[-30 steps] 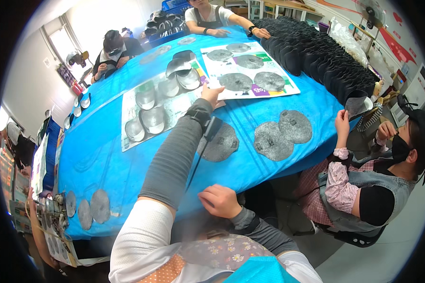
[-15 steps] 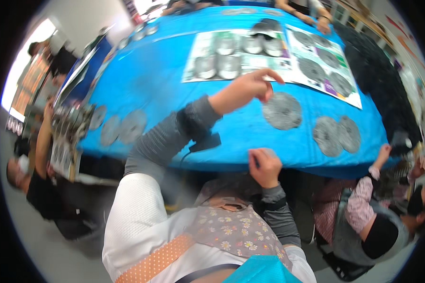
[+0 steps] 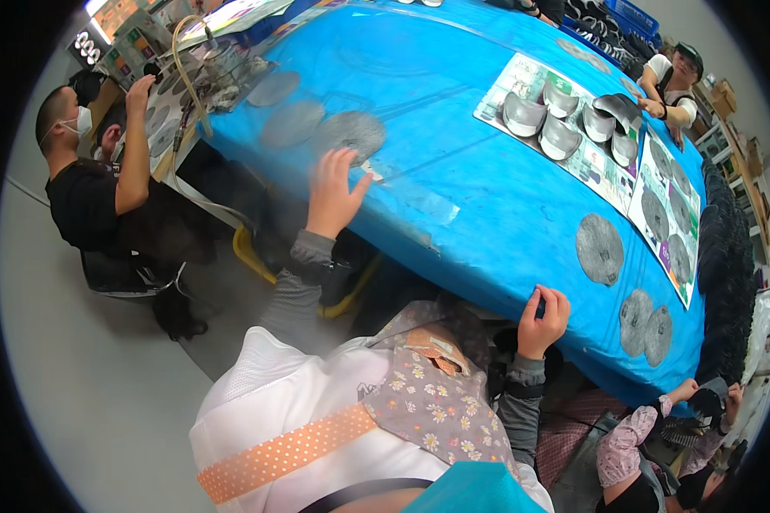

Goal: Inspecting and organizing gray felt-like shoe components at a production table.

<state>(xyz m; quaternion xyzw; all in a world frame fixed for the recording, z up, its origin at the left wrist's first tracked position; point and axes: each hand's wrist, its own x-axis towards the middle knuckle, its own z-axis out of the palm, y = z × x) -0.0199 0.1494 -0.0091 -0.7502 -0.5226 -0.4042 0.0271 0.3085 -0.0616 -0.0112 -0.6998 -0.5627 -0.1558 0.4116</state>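
Observation:
My left hand (image 3: 335,201) reaches over the table's near edge with its fingers spread. Its fingertips are at the lower rim of a grey, flat, round disc (image 3: 351,134); whether they touch it I cannot tell. Two more grey discs, one in the middle (image 3: 292,125) and one farther off (image 3: 274,88), lie beside it, blurred. My right hand (image 3: 543,321) rests at the table edge, fingers loosely curled, nothing visible in them. Beyond it a single grey disc (image 3: 600,249) lies flat, and two overlapping discs (image 3: 636,321) lie nearer the right corner.
A blue cover (image 3: 419,103) spreads over the table. Grey curved visor-like pieces (image 3: 560,138) stand on a printed sheet (image 3: 505,85); a second sheet (image 3: 695,282) carries more discs. A hose (image 3: 177,85) and machine (image 3: 227,73) are at left. Co-workers sit left (image 3: 103,171), far right and near right.
The view has turned left. My left hand has gone from beside the single disc to the group of discs at left, and its fingers have spread. My right hand stays near the table edge.

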